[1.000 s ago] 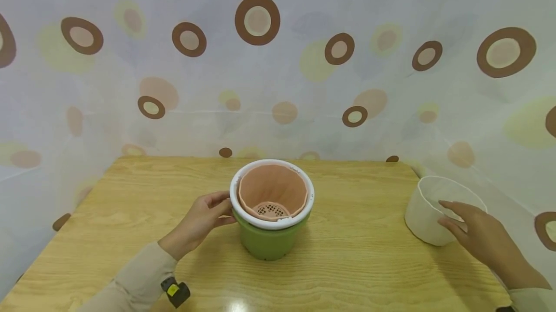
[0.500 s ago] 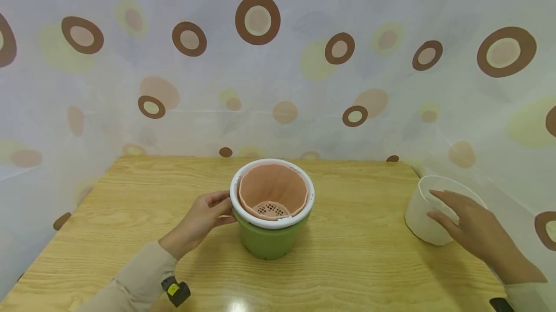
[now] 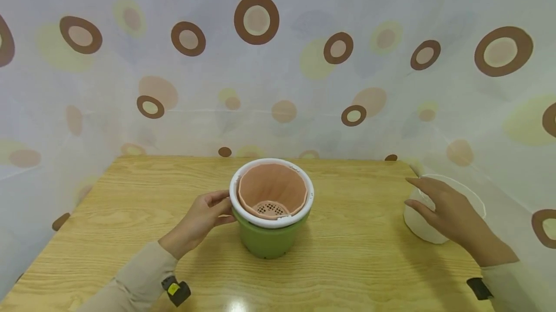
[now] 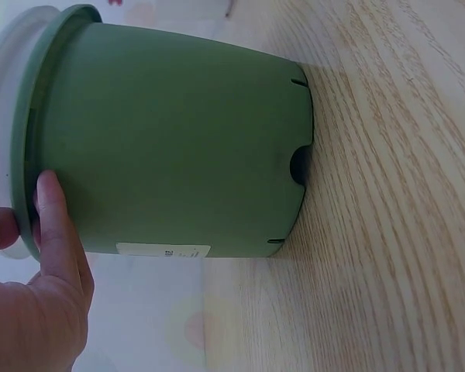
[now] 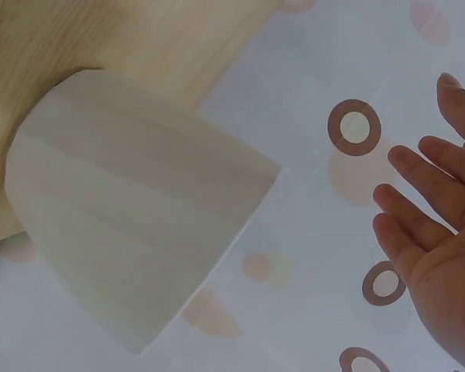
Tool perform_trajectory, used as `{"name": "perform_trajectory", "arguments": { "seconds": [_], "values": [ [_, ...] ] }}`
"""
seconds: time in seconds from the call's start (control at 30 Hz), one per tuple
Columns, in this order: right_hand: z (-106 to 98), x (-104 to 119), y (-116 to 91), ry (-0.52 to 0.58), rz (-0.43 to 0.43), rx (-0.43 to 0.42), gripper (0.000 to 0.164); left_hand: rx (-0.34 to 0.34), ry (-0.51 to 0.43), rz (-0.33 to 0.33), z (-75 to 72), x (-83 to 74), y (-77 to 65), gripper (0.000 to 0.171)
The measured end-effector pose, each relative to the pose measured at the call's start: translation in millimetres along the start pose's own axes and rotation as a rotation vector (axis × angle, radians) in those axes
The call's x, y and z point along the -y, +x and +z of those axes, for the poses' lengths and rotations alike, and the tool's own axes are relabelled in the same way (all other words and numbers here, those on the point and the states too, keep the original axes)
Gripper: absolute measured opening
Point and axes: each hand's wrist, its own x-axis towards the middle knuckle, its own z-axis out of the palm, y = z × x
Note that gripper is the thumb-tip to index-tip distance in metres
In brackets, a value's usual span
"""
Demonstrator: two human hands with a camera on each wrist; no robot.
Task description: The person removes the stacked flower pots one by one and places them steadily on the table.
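Three plant pots stand nested on the table in the head view: a green pot (image 3: 267, 243) outside, a white pot (image 3: 271, 224) inside it, and a peach pot (image 3: 273, 184) with a mesh bottom innermost. My left hand (image 3: 197, 222) pinches the stack's rim from the left. In the left wrist view its fingertips lie under the rim of the green pot (image 4: 170, 139), thumb on the other side. At the right, a cream pot (image 3: 419, 227) stands apart. My right hand (image 3: 445, 213) hovers over it, fingers extended, holding nothing; in the right wrist view a gap separates them.
The wooden table (image 3: 356, 254) runs back to a curtain (image 3: 295, 85) patterned with brown rings, which also borders both sides. A pale label (image 4: 163, 250) is stuck on the green pot's side. Dark wrist devices (image 3: 175, 291) sit on the sleeves.
My right hand has moved left and slightly up, away from the cream pot's right side and across its opening. The left hand and the nested pots have stayed in place.
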Motion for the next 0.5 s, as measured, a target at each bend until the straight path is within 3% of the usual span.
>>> {"name": "perform_trajectory", "arguments": {
  "seconds": [0.5],
  "values": [
    [4.3,33.4,20.8,0.025,-0.089,-0.015,0.051,0.002,-0.005,0.002,-0.1,-0.1,-0.9,0.05]
  ]
}}
